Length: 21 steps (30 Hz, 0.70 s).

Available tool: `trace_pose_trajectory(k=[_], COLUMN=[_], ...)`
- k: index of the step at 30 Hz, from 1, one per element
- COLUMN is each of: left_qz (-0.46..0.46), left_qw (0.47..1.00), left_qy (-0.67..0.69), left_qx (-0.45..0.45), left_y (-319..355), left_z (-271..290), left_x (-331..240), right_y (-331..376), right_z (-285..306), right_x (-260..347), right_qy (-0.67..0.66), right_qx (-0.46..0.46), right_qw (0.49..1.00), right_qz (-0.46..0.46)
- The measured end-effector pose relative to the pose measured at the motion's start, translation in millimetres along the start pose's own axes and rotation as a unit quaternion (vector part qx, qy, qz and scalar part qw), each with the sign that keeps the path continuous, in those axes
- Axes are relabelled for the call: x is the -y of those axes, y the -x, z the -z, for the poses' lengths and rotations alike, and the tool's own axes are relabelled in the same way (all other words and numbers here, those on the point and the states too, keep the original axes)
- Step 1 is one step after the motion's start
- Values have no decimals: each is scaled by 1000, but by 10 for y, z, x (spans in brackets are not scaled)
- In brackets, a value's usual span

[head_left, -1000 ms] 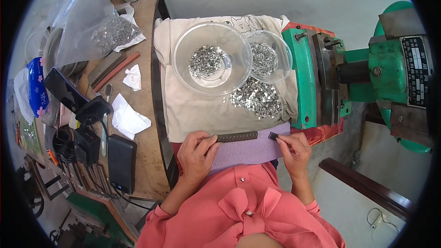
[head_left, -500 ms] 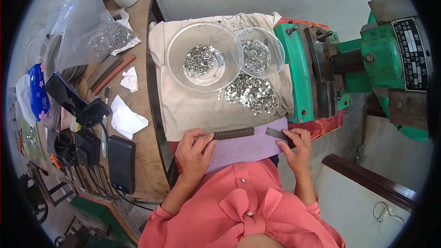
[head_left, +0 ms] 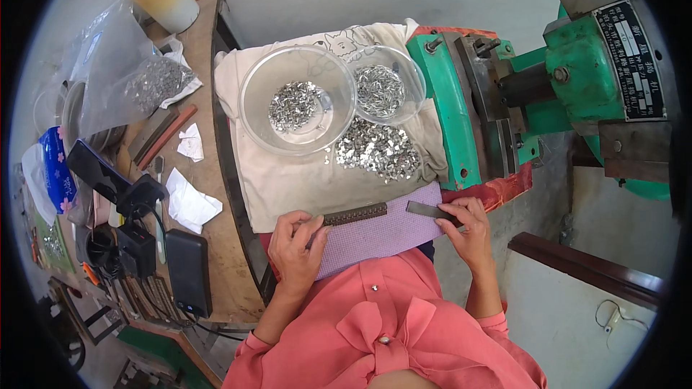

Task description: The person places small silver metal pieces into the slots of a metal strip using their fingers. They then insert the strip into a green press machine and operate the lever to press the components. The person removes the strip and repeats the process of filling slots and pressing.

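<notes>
My left hand (head_left: 297,251) is closed around the left end of a dark toothed metal strip (head_left: 357,213), which has a row of notches along it. Between thumb and fingers, my right hand (head_left: 468,232) pinches a flat, plain dark metal bar (head_left: 425,209). The two pieces lie nearly in line above a lilac woven mat (head_left: 375,241), with a gap between their ends. Just beyond them a loose heap of small shiny metal pieces (head_left: 378,150) rests on a beige cloth (head_left: 267,187).
Behind the heap stand a large clear tub (head_left: 249,119) and a smaller clear tub (head_left: 418,86), both holding small metal parts. A green machine press (head_left: 447,122) rises at right. On the wooden table (head_left: 234,284) at left are a black power bank (head_left: 189,274), a phone (head_left: 97,171) and crumpled paper (head_left: 191,202).
The view has shifted a little, so the tubs and cloth sit further left. Both hands keep their holds on the toothed strip and the bar, with little change between them.
</notes>
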<state>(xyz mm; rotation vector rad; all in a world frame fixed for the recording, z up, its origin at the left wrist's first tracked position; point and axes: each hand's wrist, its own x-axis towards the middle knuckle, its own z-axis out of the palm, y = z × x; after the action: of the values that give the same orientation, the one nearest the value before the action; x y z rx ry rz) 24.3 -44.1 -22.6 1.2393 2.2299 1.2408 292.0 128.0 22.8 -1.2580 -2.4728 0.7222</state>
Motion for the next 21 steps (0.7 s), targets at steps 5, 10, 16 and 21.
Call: trace_pose_trajectory(k=[5,10,16,21], left_qz=[1,2,-1,-2], left_qw=[1000,1000,1000,1000], left_qy=[0,-4,-5,-6], left_qx=[4,0,-1,-2], left_y=[2,12,16,8], left_z=[-8,0,-11,-6], left_x=[1,6,18,1], right_y=[-19,-22,12,37], right_z=[-11,-35,-75,-101], right_x=[-22,-6,-25,-31], right_qy=[0,-7,-10,-19], right_qx=[-2,-7,-6,-6], right_qw=[1000,1000,1000,1000], right_qz=[11,18,12,2])
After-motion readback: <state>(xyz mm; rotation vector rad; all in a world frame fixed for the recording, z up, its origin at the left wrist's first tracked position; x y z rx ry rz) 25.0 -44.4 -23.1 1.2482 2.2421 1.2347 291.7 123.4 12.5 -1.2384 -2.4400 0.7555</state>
